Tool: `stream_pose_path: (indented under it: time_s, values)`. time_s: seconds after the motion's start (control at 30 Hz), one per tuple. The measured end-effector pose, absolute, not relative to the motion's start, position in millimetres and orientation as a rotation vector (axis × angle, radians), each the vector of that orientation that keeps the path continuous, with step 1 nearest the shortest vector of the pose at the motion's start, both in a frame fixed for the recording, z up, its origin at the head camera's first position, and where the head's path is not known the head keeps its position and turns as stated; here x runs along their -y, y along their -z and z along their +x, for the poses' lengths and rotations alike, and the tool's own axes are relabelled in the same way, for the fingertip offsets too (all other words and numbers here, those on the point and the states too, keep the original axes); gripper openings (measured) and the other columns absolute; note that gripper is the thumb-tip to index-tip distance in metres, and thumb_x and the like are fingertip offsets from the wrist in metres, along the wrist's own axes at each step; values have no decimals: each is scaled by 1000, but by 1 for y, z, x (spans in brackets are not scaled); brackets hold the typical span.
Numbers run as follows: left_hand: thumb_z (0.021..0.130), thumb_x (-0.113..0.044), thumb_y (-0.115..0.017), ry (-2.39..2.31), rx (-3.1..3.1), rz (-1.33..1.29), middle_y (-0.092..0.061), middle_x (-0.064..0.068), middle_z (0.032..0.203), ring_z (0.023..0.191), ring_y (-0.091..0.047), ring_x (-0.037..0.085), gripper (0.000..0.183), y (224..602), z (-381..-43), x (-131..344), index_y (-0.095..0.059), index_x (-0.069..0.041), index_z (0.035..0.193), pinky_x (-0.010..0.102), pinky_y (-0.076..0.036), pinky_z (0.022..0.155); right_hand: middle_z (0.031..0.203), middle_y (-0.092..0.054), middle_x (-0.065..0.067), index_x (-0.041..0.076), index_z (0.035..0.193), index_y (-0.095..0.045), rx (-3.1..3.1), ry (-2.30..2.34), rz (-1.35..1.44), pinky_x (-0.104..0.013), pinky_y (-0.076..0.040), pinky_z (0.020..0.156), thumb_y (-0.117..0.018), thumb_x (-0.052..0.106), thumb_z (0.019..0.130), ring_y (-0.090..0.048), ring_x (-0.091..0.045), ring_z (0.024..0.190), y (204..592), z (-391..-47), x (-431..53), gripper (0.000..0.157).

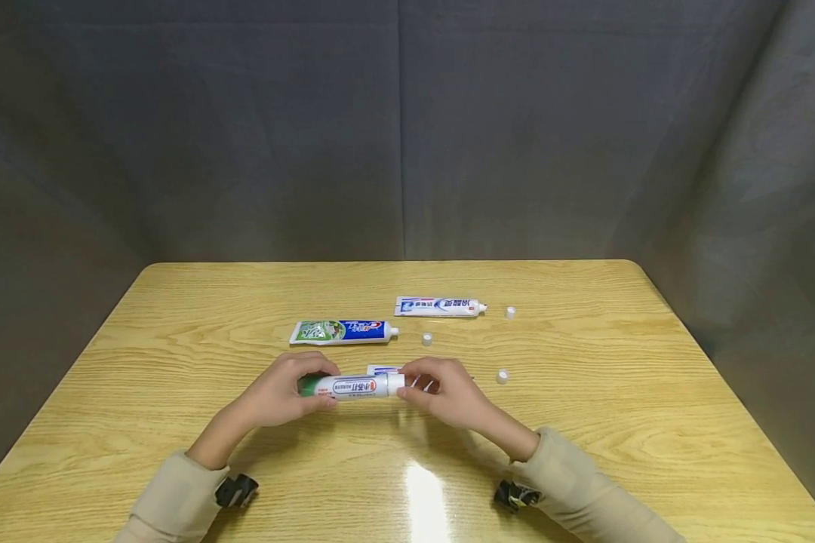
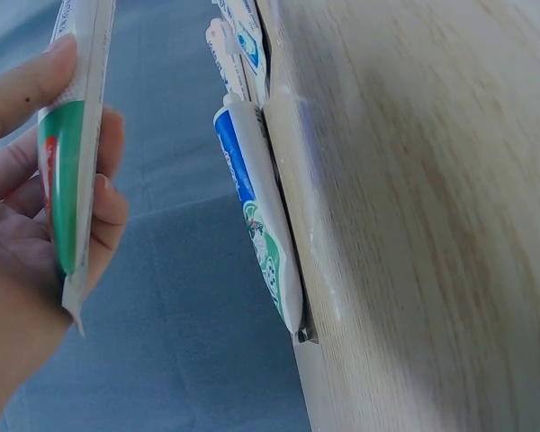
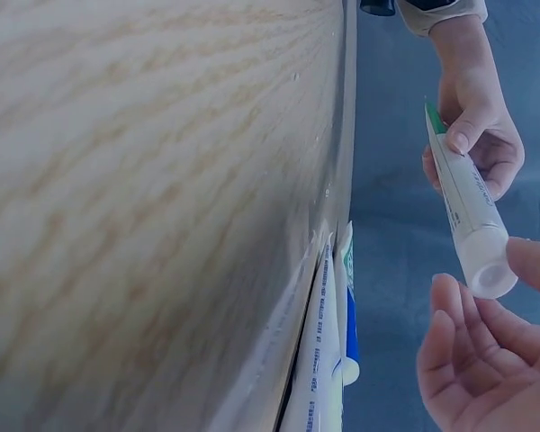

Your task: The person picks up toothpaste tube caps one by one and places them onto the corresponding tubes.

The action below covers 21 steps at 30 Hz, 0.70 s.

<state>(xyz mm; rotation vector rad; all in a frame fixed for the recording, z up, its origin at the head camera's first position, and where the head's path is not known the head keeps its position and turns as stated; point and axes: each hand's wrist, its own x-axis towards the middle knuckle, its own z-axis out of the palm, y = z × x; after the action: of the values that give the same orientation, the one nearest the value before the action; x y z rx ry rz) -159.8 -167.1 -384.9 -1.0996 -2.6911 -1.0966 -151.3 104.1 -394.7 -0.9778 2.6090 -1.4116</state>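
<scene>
My left hand (image 1: 278,392) grips the green lower part of a white-and-green toothpaste tube (image 1: 353,388), thumb on the near side and fingers behind. The tube is raised over the table, its white cap (image 1: 395,384) pointing right. At that cap, my right hand (image 1: 456,396) pinches with thumb and fingertips; the right wrist view has the thumb against the cap's edge (image 3: 492,267). Behind the held tube and right hand lies another toothpaste tube (image 1: 382,370), mostly hidden. Farther back lies an uncapped blue-and-green toothpaste tube (image 1: 363,332).
An uncapped white-and-blue toothpaste tube (image 1: 438,306) lies farthest back on the wooden table (image 1: 244,294). Three loose white caps stand on the wood: a back one (image 1: 510,311), a middle one (image 1: 426,339) and a nearer one (image 1: 502,376). Grey curtains (image 1: 278,136) surround the table.
</scene>
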Motion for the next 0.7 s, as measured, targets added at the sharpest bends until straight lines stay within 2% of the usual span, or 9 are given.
stream_pose_path:
  time_s: [0.13, 0.27, 0.37, 0.43, 0.5, 0.6, 0.7]
  values:
    - [71, -9, -78, 1093, 2699, -1097, -64, -2, 92, 81, -53, 11, 27, 385, -160, 167, -65, -10, 95, 27, -43, 68, 74, -63, -4, -2, 93, -67, -2615, 1340, -996, -22, -47, 58, -58, 14, 88, -53, -6, 62, 394, -152, -104, 19]
    - [71, -9, -77, 1094, 2714, -1092, -64, -2, 92, 81, -53, 11, 26, 385, -160, 167, -65, -11, 95, 27, -43, 68, 61, -58, -3, 1, 82, -67, -2622, 1287, -1022, -20, -40, 49, -51, 16, 93, -43, -3, 51, 394, -154, -104, 24]
    - [71, -10, -77, 1092, 2716, -1088, -64, -2, 93, 81, -53, 12, 27, 385, -160, 167, -65, -10, 95, 27, -43, 68, 68, -60, -5, -1, 90, -67, -2615, 1291, -1011, -20, -42, 51, -52, 17, 92, -48, -5, 54, 394, -154, -105, 23]
    - [71, -10, -78, 1089, 2714, -1087, -64, -2, 93, 81, -53, 11, 27, 385, -160, 167, -65, -10, 95, 27, -43, 68, 80, -62, -7, -2, 100, -64, -2602, 1321, -994, -22, -46, 56, -58, 17, 89, -56, -8, 62, 396, -154, -105, 22]
    - [71, -10, -78, 1087, 2711, -1087, -64, -2, 93, 81, -53, 11, 27, 384, -160, 167, -66, -10, 95, 27, -43, 68, 92, -62, -8, -1, 107, -61, -2591, 1367, -980, -24, -49, 61, -66, 14, 83, -60, -13, 73, 397, -153, -106, 29]
    - [71, -10, -78, 1087, 2709, -1091, -64, -2, 93, 80, -53, 11, 27, 384, -160, 166, -65, -10, 95, 27, -43, 67, 95, -59, -8, 2, 106, -59, -2583, 1438, -981, -26, -50, 62, -74, 7, 74, -61, -18, 77, 397, -152, -105, 36]
    - [71, -10, -78, 1093, 2704, -1096, -64, -1, 92, 80, -54, 11, 27, 385, -160, 166, -65, -10, 95, 27, -43, 68, 92, -60, -7, 4, 100, -59, -2605, 1478, -1005, -25, -50, 62, -75, 0, 70, -59, -18, 75, 397, -151, -104, 34]
